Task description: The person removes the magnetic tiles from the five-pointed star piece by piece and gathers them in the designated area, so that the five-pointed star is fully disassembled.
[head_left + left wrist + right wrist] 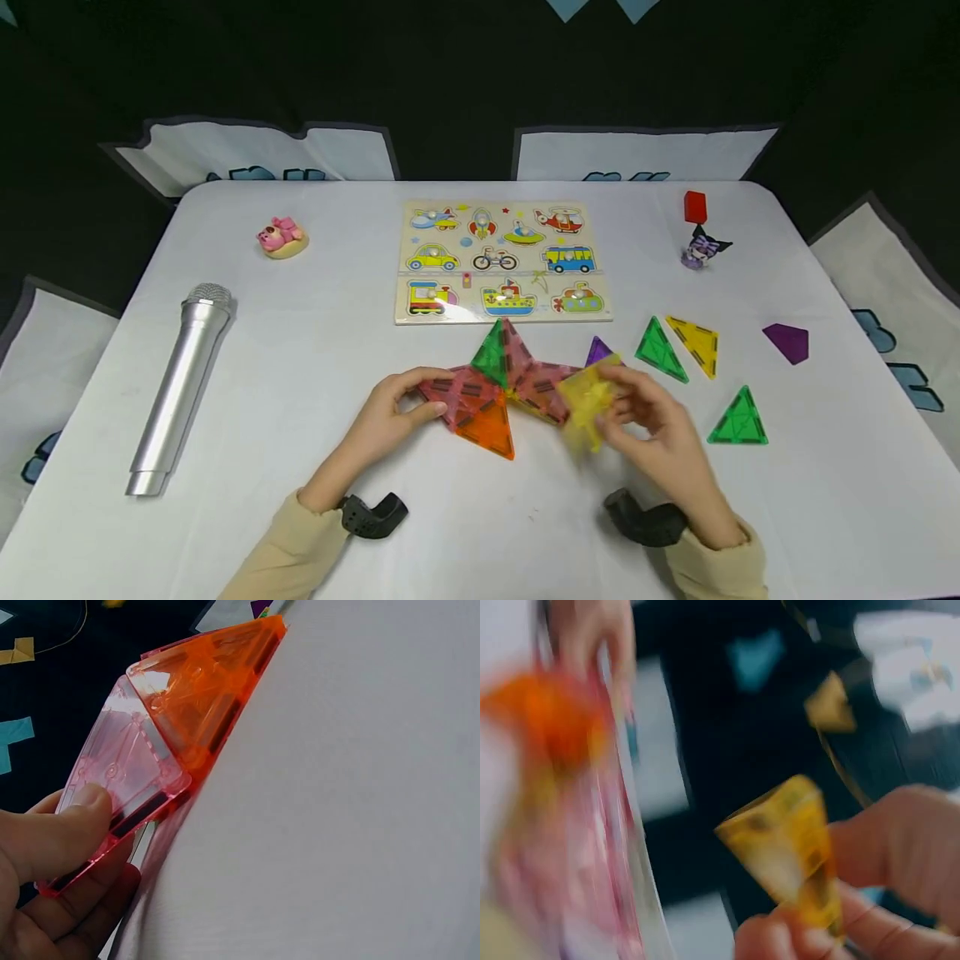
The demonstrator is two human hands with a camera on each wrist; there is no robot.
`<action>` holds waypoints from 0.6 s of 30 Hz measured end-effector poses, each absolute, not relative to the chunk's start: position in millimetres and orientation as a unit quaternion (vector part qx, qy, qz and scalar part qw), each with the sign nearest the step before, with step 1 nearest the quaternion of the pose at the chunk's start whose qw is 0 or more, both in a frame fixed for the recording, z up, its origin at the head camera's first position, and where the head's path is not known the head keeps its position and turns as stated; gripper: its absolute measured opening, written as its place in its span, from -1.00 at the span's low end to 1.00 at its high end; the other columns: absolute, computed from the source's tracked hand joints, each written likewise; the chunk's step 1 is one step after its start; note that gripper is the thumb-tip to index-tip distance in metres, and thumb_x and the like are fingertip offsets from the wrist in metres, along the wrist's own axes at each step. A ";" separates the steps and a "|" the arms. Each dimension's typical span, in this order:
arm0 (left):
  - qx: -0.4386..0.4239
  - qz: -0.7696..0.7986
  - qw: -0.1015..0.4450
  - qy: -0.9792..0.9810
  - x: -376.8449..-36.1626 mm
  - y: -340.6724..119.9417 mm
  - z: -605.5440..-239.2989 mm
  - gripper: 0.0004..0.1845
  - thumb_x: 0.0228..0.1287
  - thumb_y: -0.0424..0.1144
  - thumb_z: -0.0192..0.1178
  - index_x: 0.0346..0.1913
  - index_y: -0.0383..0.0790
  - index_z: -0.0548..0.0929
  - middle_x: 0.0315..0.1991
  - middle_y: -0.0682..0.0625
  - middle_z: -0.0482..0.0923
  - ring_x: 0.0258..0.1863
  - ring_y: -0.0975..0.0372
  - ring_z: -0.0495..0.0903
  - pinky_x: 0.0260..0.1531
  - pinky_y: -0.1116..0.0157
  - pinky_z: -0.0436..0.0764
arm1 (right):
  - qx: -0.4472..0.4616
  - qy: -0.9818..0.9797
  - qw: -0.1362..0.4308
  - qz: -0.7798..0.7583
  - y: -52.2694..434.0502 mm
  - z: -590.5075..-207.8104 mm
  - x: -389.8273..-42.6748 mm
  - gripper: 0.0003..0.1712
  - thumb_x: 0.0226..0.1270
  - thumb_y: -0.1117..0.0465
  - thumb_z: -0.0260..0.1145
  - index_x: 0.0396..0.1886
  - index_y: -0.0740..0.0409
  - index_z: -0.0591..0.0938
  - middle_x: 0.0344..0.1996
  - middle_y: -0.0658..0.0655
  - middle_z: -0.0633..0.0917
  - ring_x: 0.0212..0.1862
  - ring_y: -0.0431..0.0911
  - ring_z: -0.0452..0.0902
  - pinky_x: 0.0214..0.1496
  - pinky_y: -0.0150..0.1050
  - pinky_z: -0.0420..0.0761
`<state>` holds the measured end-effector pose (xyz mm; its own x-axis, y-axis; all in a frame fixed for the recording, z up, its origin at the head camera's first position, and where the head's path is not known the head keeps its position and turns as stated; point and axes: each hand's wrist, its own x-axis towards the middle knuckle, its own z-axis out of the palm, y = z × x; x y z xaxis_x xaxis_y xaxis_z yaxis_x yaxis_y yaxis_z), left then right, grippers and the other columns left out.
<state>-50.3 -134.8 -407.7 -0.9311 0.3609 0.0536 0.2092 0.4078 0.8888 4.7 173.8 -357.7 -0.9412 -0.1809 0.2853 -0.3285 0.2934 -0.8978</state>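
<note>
A yellow tile (587, 402) is pinched in the fingers of the right hand (660, 429), just right of a cluster of joined tiles (498, 387) on the white surface (315, 358). The cluster's pink tile (120, 787) is gripped by the left hand (390, 421), thumb on top. Loose green (738, 417), yellow and purple tiles lie to the right; a vehicle puzzle board (501, 260) lies behind.

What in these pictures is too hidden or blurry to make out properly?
- Right wrist view: motion blur smears the yellow tile and the tile cluster.
- Head view: the right hand covers part of the purple tile.
- Head view: puzzle board details too small.
- Left wrist view: left hand cut off by edge.
</note>
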 end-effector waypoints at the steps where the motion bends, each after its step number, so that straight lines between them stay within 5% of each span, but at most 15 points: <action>1: 0.167 0.518 0.077 0.836 -50.2 -134.4 -407.5 -0.65 0.09 -0.28 0.29 -0.01 -0.08 0.60 -0.22 0.09 0.57 -0.31 0.20 0.42 -0.21 0.18 0.36 | 0.125 -0.815 0.066 0.562 188.7 -357.3 6.4 -0.41 0.02 0.58 0.26 0.13 0.30 0.42 -0.26 0.15 0.53 -0.35 -0.17 0.48 -0.34 -0.37 0.52; 7: 0.157 0.535 0.087 0.826 -49.6 -134.2 -405.9 -0.64 0.08 -0.27 0.29 0.00 -0.12 0.60 -0.12 0.03 0.57 -0.28 0.17 0.42 -0.20 0.15 0.37 | -0.009 -0.901 -0.019 0.433 246.1 -369.5 20.2 -0.48 0.13 0.42 0.26 0.13 0.23 0.40 -0.32 0.17 0.46 -0.47 -0.18 0.45 -0.51 -0.36 0.45; 18: 0.173 0.532 0.097 0.823 -49.0 -138.9 -410.9 -0.64 0.07 -0.24 0.30 -0.01 -0.05 0.60 -0.08 0.08 0.55 -0.27 0.21 0.43 -0.19 0.17 0.37 | 0.018 -0.954 -0.036 0.298 246.7 -377.0 19.7 -0.46 0.15 0.24 0.31 0.13 0.18 0.37 -0.57 -0.01 0.41 -0.59 -0.23 0.27 -0.60 -0.37 0.28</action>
<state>-49.0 -138.9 -410.9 -0.9215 0.3876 0.0242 0.1811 0.3737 0.9097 19.7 246.7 -377.0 -0.9967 -0.0569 -0.0586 -0.0135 0.8220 -0.5693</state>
